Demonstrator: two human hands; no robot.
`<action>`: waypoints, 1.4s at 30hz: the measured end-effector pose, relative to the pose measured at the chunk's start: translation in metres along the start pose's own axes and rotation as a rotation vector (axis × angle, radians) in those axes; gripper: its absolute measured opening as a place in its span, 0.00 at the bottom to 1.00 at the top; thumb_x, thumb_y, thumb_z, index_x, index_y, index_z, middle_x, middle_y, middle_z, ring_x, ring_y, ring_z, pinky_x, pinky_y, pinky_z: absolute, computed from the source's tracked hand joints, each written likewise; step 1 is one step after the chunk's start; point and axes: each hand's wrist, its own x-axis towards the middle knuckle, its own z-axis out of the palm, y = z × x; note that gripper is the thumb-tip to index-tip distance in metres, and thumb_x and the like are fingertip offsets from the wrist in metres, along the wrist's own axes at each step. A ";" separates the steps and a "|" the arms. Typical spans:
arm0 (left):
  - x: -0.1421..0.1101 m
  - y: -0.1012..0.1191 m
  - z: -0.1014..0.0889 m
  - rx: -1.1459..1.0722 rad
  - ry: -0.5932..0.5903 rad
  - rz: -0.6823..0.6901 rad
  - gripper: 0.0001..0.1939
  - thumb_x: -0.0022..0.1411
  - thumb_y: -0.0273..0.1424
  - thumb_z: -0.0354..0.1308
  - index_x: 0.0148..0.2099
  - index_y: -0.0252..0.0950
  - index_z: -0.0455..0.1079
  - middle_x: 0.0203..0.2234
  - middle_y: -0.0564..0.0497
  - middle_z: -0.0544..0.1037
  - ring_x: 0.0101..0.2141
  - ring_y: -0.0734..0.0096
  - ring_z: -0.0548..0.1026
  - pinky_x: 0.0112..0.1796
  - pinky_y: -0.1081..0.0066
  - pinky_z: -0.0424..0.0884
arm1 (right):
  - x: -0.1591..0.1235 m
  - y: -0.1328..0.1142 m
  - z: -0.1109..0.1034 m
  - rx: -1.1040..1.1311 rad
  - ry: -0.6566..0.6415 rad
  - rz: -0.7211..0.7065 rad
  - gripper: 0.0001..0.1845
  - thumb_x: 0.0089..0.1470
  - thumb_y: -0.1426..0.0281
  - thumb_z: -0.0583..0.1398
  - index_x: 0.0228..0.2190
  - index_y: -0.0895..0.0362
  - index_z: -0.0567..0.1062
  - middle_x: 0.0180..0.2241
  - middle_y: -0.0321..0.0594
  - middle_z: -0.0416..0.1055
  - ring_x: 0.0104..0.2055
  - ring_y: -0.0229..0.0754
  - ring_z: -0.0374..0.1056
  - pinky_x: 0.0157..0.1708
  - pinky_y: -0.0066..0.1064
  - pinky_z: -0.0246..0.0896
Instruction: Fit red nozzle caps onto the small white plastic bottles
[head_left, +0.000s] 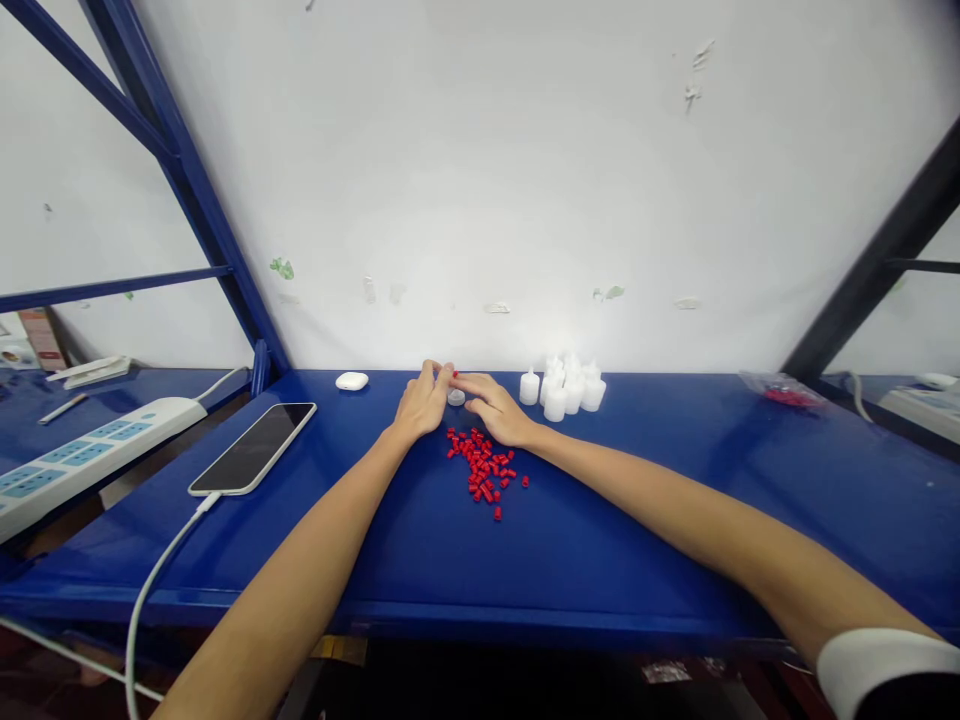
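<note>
Nearby, a cluster of white bottles point(573, 390) is set to the right of the right hand point(496, 410) on the blue table point(637, 540), and a pile of red caps point(484, 468) is spread just in front of both hands. To the left, a phone point(253, 450) is plugged into a cable point(208, 502); a white case point(352, 381) is placed near the wall point(480, 200). By the left hand point(422, 405) and the right, both partly curled, a small bottle point(456, 398) is framed at the fingertips, a red bit point(454, 374) showing above it. Since it is partly covered, by which hand it is gripped cannot be told. Red is made out through a crumpled clear bag point(784, 392). The caps are short and cylindrical; the clustered bottles are translucent, narrow-tipped.
</note>
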 end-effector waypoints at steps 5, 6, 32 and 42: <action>0.000 -0.013 -0.002 -0.034 0.054 0.097 0.16 0.69 0.35 0.37 0.35 0.41 0.64 0.20 0.53 0.72 0.26 0.64 0.72 0.34 0.68 0.64 | 0.001 0.001 0.003 -0.195 0.045 0.167 0.29 0.57 0.74 0.53 0.59 0.52 0.70 0.63 0.44 0.65 0.66 0.52 0.55 0.64 0.54 0.48; -0.001 -0.013 -0.002 0.004 0.043 0.136 0.16 0.69 0.34 0.38 0.34 0.40 0.64 0.22 0.52 0.73 0.27 0.64 0.73 0.34 0.68 0.64 | 0.001 0.000 0.004 -0.233 0.009 0.187 0.28 0.58 0.73 0.53 0.59 0.52 0.70 0.63 0.45 0.65 0.65 0.53 0.55 0.63 0.56 0.48; -0.005 -0.005 -0.008 0.022 0.181 0.267 0.17 0.67 0.35 0.44 0.30 0.35 0.69 0.19 0.52 0.73 0.23 0.71 0.69 0.30 0.71 0.63 | 0.006 -0.002 0.000 -0.076 -0.305 0.111 0.08 0.56 0.71 0.63 0.35 0.53 0.84 0.33 0.37 0.71 0.32 0.38 0.67 0.37 0.32 0.62; -0.005 -0.004 -0.003 0.040 -0.110 0.377 0.22 0.67 0.35 0.39 0.28 0.36 0.69 0.23 0.50 0.75 0.27 0.68 0.71 0.33 0.69 0.63 | 0.002 0.002 0.003 -0.055 0.162 0.172 0.12 0.60 0.71 0.58 0.43 0.55 0.79 0.38 0.41 0.77 0.38 0.42 0.71 0.44 0.38 0.67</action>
